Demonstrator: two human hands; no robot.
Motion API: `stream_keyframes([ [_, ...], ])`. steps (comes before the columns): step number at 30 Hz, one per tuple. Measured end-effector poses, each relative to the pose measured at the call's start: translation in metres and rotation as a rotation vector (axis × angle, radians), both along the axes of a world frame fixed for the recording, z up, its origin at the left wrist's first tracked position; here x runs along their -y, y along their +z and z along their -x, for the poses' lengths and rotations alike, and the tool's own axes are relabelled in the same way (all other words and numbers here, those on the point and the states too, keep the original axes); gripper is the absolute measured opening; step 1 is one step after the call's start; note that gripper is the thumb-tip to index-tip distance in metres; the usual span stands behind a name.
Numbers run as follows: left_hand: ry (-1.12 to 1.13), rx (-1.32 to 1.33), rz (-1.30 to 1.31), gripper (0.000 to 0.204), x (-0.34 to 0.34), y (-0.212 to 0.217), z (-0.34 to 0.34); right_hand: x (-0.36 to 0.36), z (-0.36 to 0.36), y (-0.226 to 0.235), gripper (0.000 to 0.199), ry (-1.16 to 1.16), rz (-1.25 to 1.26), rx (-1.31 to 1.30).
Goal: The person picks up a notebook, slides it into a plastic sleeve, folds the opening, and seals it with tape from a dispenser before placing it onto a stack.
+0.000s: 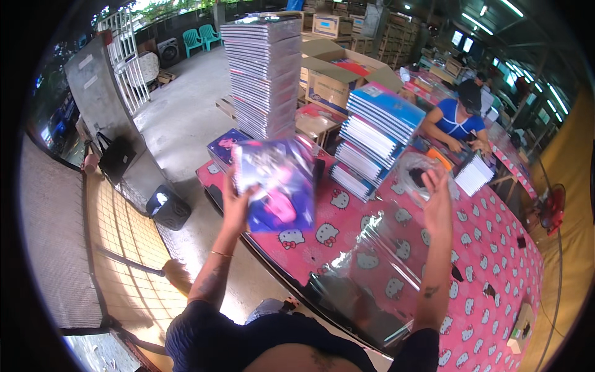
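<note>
My left hand [236,201] is closed on the left edge of a spiral notebook [280,214] with a purple cover and a pink picture; the notebook is tilted and smeared by motion. My right hand [436,195] is raised over the pink table, fingers apart, with nothing in it that I can make out. Right behind it lies a clear, round, crumpled-looking plastic thing [409,175] with a dark middle, its kind unclear. Clear plastic sheets [365,266] lie on the table between my arms. Behind the held notebook, another purple-covered notebook [228,141] lies on a low pile.
A tall stack of plastic-wrapped notebooks [263,80] stands at the table's far left. Nearer the middle rises a stack of blue-covered spiral notebooks [375,139]. A co-worker in blue [457,121] handles a notebook [475,175] across the table. An open cardboard box [328,90] stands behind.
</note>
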State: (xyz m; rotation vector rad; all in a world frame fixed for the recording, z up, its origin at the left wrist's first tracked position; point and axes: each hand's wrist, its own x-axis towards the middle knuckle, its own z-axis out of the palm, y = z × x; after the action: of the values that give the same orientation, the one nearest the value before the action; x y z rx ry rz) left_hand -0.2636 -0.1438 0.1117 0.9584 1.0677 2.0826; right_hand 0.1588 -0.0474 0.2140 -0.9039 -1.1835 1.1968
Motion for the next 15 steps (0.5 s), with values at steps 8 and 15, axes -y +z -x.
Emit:
stream_keyframes([
  [8,0.409,0.225,0.325,0.063,-0.126,-0.066,0.231,-0.152,0.016,0.015,0.126,-0.047,0.33,-0.048],
  [15,0.686,-0.294,1.078,0.088,-0.176,-0.1,0.237,-0.187,0.019,0.015,0.105,-0.004,0.484,-0.11],
])
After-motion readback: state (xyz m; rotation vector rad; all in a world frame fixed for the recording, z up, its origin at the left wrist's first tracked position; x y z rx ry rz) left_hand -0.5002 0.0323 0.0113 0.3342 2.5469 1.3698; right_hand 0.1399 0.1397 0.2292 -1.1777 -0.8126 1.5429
